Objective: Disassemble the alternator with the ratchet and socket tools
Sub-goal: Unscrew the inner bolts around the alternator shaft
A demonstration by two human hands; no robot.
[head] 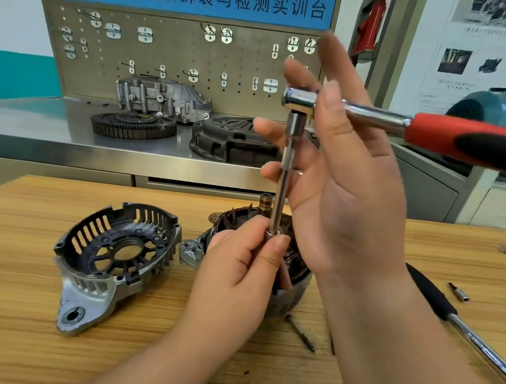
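Red-and-black ratchet handle [476, 144], tan wood-grain table [20, 324].

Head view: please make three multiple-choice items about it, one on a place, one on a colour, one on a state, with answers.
1. Where is the cover?
A. On the table, left of the alternator
B. Hung on the wall
C. Under the table

2. What colour is the ratchet handle?
A. Blue and white
B. Red and black
C. All yellow

3. What does the left hand do?
A. Lies flat on the table
B. Pinches the lower end of the extension
C. Grips the cover

Answers: 1 A, it lies on the wood beside the alternator; 2 B, the grip shows both colours; 3 B, thumb and fingers close on its end.
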